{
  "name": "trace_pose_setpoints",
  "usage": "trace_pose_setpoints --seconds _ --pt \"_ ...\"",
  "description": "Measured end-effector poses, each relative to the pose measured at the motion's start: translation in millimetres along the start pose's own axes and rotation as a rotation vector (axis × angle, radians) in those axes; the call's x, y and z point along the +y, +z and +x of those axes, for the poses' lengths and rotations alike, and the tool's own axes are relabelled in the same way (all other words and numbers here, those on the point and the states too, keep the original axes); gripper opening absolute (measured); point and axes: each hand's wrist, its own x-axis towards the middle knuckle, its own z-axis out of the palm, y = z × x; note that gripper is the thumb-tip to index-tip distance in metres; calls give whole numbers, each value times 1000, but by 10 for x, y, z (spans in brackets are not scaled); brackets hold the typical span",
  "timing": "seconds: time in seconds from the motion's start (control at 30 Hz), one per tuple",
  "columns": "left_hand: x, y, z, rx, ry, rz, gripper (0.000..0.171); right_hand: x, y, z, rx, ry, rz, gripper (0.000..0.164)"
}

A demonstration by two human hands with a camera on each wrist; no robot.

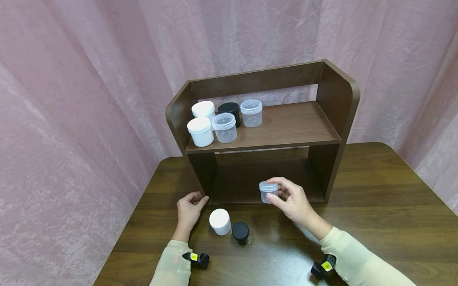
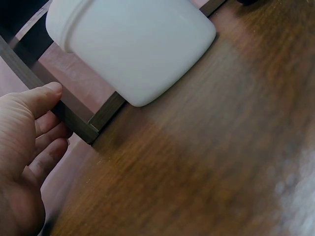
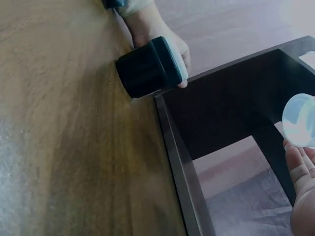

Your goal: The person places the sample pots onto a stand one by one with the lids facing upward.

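My right hand (image 1: 294, 201) grips a small clear plastic jar (image 1: 267, 193) with a lid between thumb and fingers, at the front of the lower compartment of a brown wooden shelf (image 1: 297, 126). In the right wrist view the same clear jar (image 3: 298, 120) is partly cut off by the frame edge. At the shelf's lower left corner my left hand (image 1: 188, 211) pinches the side panel (image 2: 74, 120), thumb on one face and fingers on the other. A white jar (image 1: 220, 222) and a black jar (image 1: 241, 232) stand on the table in front of the shelf.
On the upper board, toward its left end, stand two white jars (image 1: 201, 133), a black jar (image 1: 229, 109) and two clear jars (image 1: 252, 114). The shelf stands on a brown wooden table (image 1: 372, 206). Behind hangs a pink curtain (image 1: 107, 99).
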Motion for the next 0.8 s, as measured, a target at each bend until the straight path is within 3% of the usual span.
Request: trace_pose_setpoints --seconds 0.17,0.37,0.8 --pt "0 2 3 2 0 -7 14 19 -27 33 15 -40 -14 38" --pt "-1 -1 6 4 1 -12 14 111 -89 75 8 -56 43 42" --pt "50 -16 -22 -6 -21 -1 17 -127 -203 275 40 -192 26 42"
